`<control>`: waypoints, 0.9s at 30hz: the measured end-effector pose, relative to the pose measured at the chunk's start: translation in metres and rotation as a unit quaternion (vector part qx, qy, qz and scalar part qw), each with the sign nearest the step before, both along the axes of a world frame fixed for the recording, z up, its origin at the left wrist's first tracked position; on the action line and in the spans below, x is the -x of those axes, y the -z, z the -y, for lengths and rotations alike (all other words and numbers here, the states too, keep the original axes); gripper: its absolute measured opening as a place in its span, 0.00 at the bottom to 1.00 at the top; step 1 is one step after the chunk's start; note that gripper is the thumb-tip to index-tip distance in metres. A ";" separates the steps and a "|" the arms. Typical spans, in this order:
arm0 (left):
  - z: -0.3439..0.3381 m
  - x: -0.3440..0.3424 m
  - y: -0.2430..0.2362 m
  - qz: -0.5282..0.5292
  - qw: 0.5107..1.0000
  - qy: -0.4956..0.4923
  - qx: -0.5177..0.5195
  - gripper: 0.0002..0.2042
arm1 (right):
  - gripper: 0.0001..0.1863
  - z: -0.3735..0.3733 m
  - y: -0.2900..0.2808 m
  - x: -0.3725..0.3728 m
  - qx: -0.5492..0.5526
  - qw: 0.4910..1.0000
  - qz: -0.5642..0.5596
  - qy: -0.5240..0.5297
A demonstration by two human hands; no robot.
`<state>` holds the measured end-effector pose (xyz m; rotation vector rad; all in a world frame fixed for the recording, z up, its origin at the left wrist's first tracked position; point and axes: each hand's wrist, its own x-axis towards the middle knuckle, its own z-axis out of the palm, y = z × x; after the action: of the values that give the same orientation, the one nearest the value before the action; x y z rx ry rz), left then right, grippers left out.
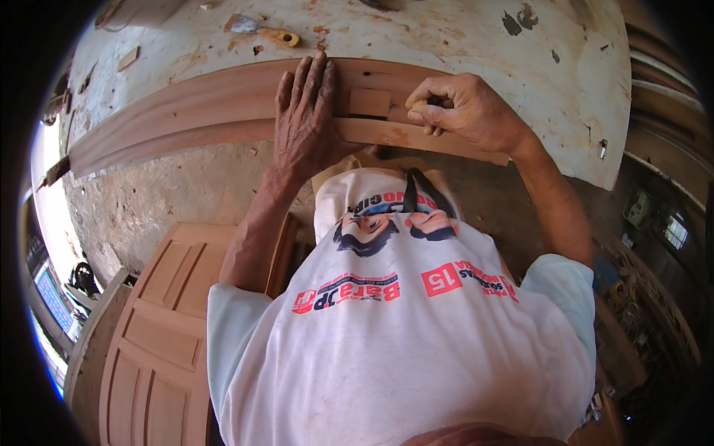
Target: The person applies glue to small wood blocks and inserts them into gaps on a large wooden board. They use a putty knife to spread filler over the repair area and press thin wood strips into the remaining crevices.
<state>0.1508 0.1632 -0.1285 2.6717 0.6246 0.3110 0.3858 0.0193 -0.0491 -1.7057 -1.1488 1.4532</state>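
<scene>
A long reddish-brown wooden board (216,93) with a raised lip along its near edge lies across the front of the pale worktable. My left hand (309,111) rests flat on it, fingers stretched toward the far side. Just right of that hand, a small rectangular patch (370,102) of lighter wood shows in the board, with a dark gap along its near side. Over the board's right part, my right hand (476,111) is closed, thumb and forefinger pinching a small tan piece (420,105). What kind of piece it is, I cannot make out.
On the stained worktable (476,37) lie a putty knife (264,31) with a yellowish handle and a small wood offcut (128,59). A panelled wooden door (160,334) leans at lower left. Cluttered timber (662,111) stands along the right side.
</scene>
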 end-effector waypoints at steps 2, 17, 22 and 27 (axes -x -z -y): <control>0.007 0.005 0.000 -0.005 0.999 -0.031 0.004 0.64 | 0.09 -0.006 0.005 0.005 -0.003 0.999 0.035 -0.028; 0.013 0.022 0.010 0.057 0.992 -0.101 0.048 0.59 | 0.10 -0.064 0.027 0.036 -0.158 0.913 0.255 -0.275; 0.013 0.024 0.012 0.053 0.992 -0.104 0.054 0.58 | 0.09 -0.072 0.026 0.047 -0.161 0.901 0.278 -0.291; 0.013 0.025 0.016 0.057 0.991 -0.105 0.053 0.59 | 0.09 -0.070 0.018 0.047 -0.124 0.892 0.294 -0.320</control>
<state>0.1261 0.1499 -0.1441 2.4701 0.8639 0.4699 0.3385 0.0892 -0.0668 -1.7036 -2.2886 1.0496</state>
